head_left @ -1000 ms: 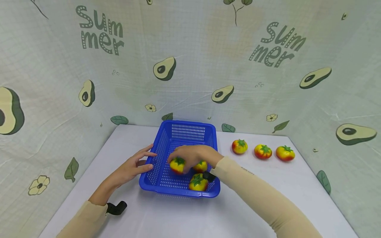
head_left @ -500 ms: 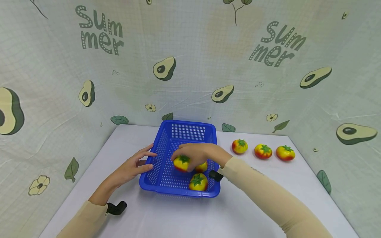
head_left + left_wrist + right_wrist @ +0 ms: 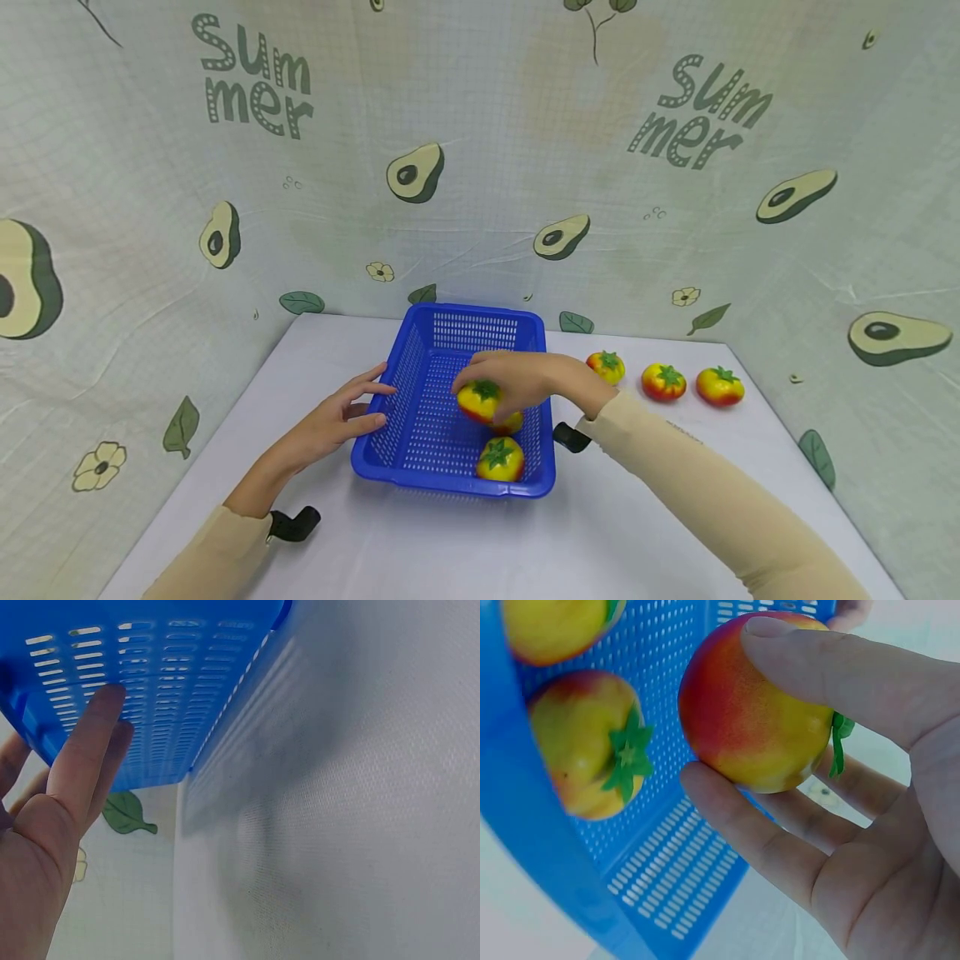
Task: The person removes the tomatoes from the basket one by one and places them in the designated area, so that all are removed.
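Observation:
A blue perforated basket [image 3: 420, 450] stands on the white table. My right hand [image 3: 525, 375] holds a red-and-yellow tomato [image 3: 476, 402] with a green star-shaped top, over the basket's right half. In the right wrist view, thumb and fingers grip that tomato [image 3: 750, 705] from opposite sides. Below it, partly hidden, one tomato [image 3: 510, 423] lies in the basket, and another tomato [image 3: 500, 460] sits in the near right corner. My left hand [image 3: 337, 421] is at the basket's left side; its fairly straight fingers [image 3: 86, 750] lie against the slotted wall in the left wrist view.
Three more tomatoes stand in a row on the table right of the basket: a left one [image 3: 606, 367], a middle one [image 3: 663, 382] and a right one [image 3: 720, 387]. A printed cloth [image 3: 480, 100] hangs behind and along both sides of the table [image 3: 337, 550].
My right hand has moved right and slightly up with the tomato, from the basket's middle to over the tomato on the right. The left hand and basket have stayed put.

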The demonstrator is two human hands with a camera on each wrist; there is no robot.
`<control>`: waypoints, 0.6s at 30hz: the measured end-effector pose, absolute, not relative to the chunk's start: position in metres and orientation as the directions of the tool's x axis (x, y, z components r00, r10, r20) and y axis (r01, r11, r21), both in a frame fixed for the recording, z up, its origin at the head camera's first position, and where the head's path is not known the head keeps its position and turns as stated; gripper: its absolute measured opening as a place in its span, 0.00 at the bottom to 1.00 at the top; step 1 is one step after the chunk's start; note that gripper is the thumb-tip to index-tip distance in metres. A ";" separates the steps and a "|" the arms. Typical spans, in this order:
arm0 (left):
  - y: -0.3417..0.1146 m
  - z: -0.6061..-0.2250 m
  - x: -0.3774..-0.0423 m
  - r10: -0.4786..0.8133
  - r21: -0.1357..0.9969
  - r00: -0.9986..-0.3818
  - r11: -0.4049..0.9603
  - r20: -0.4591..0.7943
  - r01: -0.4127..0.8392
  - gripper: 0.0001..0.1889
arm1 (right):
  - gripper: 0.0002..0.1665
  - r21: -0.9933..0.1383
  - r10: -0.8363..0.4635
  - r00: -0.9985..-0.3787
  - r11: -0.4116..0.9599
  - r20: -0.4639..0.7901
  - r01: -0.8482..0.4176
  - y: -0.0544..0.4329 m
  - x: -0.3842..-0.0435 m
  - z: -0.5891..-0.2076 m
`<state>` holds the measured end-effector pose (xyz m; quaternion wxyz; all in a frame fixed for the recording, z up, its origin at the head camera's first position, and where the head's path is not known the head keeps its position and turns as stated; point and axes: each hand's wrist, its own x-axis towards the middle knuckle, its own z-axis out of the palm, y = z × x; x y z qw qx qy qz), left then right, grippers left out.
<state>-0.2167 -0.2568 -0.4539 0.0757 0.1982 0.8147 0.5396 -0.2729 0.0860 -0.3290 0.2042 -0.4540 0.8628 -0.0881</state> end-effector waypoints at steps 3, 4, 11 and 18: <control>-0.257 -0.454 -0.217 0.406 0.909 -0.909 0.339 0.091 0.242 0.26 | 0.36 -0.345 -0.825 -0.501 0.564 -0.260 -0.750 0.094 -0.274 -0.327; -0.257 -0.454 -0.217 0.406 0.908 -0.909 0.340 0.092 0.244 0.26 | 0.36 -0.350 -0.827 -0.500 0.561 -0.256 -0.750 0.096 -0.274 -0.326; -0.257 -0.455 -0.216 0.407 0.907 -0.908 0.337 0.101 0.252 0.26 | 0.35 -0.351 -0.836 -0.495 0.549 -0.237 -0.759 0.111 -0.276 -0.321; -0.257 -0.455 -0.216 0.412 0.908 -0.904 0.327 0.112 0.262 0.26 | 0.34 -0.343 -0.827 -0.506 0.561 -0.244 -0.753 0.124 -0.276 -0.318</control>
